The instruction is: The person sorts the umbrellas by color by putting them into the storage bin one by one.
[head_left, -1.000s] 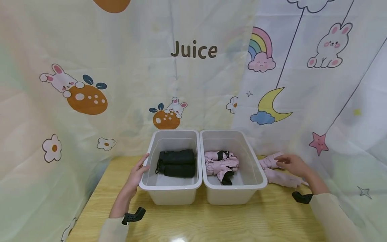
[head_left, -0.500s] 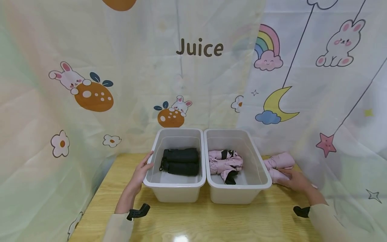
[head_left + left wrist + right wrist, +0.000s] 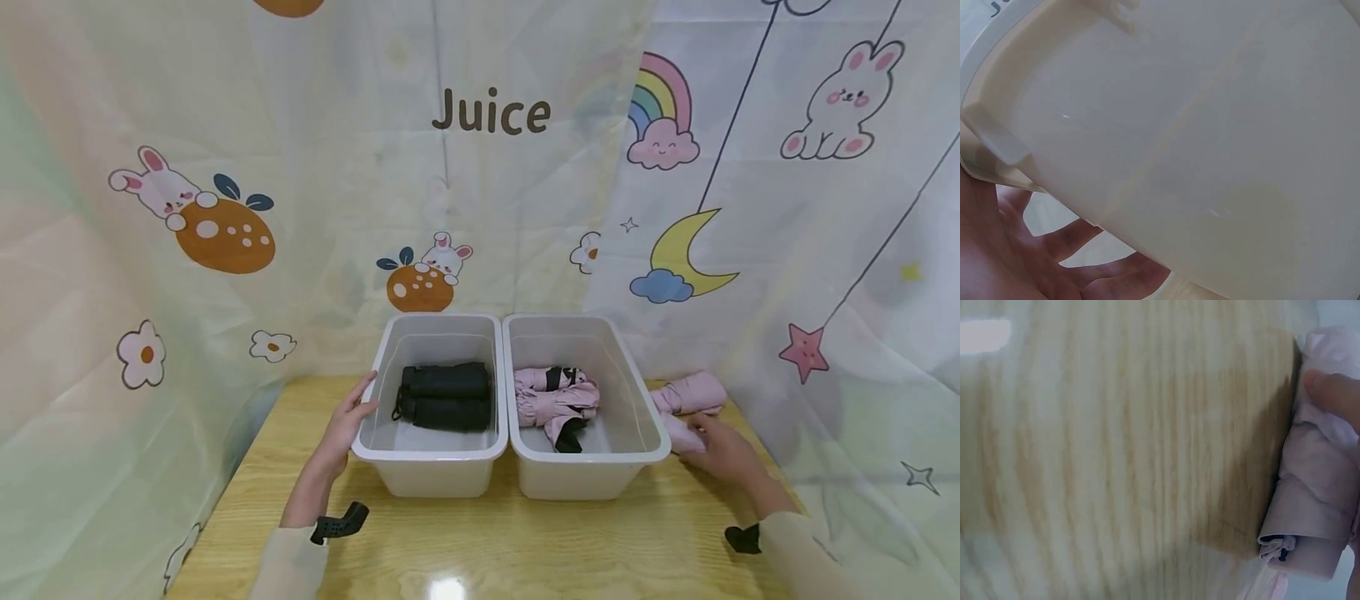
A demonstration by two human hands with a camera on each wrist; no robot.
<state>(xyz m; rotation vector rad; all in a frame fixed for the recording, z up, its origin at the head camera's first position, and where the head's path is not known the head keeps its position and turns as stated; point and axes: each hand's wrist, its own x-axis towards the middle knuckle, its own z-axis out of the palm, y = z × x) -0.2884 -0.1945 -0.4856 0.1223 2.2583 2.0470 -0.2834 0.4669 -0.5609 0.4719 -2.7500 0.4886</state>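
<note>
Left hand (image 3: 347, 423) lies flat, fingers straight, against the left bin's (image 3: 390, 454) left wall. Right hand (image 3: 722, 450) grips the near pink umbrella (image 3: 678, 433) on the table (image 3: 480, 542), right of the right bin (image 3: 652, 433); a second earlier it rested farther back. Curtain (image 3: 300, 167) reads "Juice".

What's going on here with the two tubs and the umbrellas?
A person at a wooden table is handling folded umbrellas. The left hand rests against the left tub, which holds black umbrellas. The right tub holds a pink umbrella. The right hand holds one of two pink umbrellas lying on the table beside that tub; neither is in it.
</note>
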